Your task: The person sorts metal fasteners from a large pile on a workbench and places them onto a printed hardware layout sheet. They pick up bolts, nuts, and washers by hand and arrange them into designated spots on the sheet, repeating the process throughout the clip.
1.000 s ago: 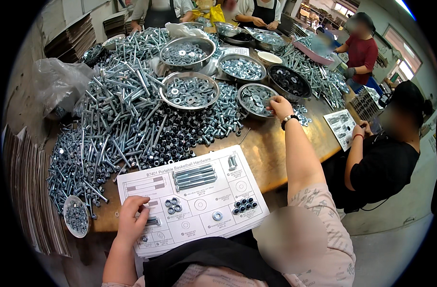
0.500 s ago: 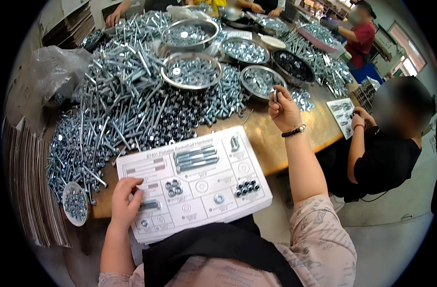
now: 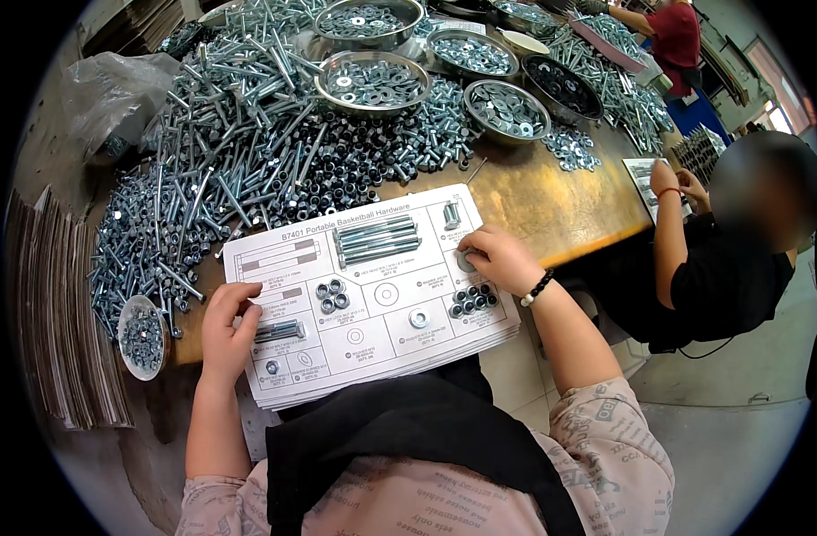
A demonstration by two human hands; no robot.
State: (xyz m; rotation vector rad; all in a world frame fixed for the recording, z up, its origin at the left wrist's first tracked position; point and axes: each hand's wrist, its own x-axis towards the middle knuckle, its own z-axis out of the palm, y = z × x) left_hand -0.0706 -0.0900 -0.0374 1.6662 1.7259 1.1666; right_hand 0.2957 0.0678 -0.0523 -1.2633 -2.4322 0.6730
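Observation:
A stack of printed sheets (image 3: 337, 362) lies before me at the table's front edge, with hardware laid on its top page. Near the page's right edge, my right hand (image 3: 507, 261) is closed in a pinch, its fingertips down on a grey washer (image 3: 465, 262) they partly cover. My left hand (image 3: 228, 329) grips the stack's left edge, fingers bent, beside several short bolts (image 3: 281, 331). Long bolts (image 3: 377, 243) lie in the upper middle, above a group of nuts (image 3: 332, 296). Black-ringed lock nuts (image 3: 473, 302) and a single washer (image 3: 418, 318) sit lower right.
Beyond the sheets spreads a large heap of bolts (image 3: 239, 116) and nuts. Steel bowls of washers (image 3: 507, 112) stand behind, and a white bowl of small parts (image 3: 143, 338) at left. Cardboard (image 3: 60, 313) is stacked at far left. A co-worker (image 3: 730, 259) sits at right.
My right hand has come down from beside the washer bowl to the page's right side, carrying the washer. My left hand stays at the left edge. The view has shifted slightly.

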